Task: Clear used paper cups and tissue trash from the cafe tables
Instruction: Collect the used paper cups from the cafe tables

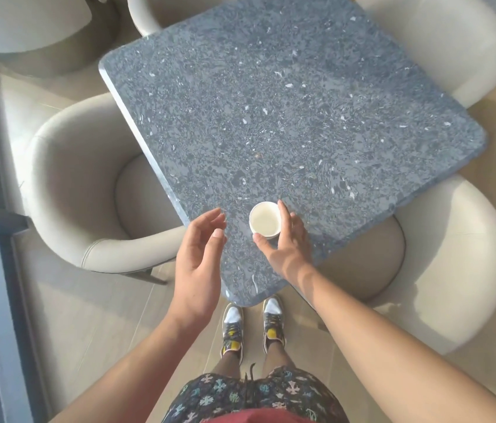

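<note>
The right hand (286, 242) is curled round the paper cup (265, 220), thumb against the near side just under the rim and fingers reaching up along the far right side. How firmly it grips cannot be told from above. The left hand (201, 254) is open and holds nothing. Its fingers are relaxed and its palm is turned toward the cup, just to the cup's left and apart from it, over the edge of the tabletop (286, 102). The cup stands upright, mouth up, close to the corner of the tabletop nearest the person. Its axis is vertical, so the next move looks like a plain straight lift by the right hand, which is plainly the nearer one. The inside shows pale, and whether any liquid is left in it cannot be told, so keeping it level would be prudent. No tissue shows on the grey speckled tabletop. A cream chair (88, 193) is tucked in on the left and another chair (460, 254) on the right, both on a pale floor (82, 315).
</note>
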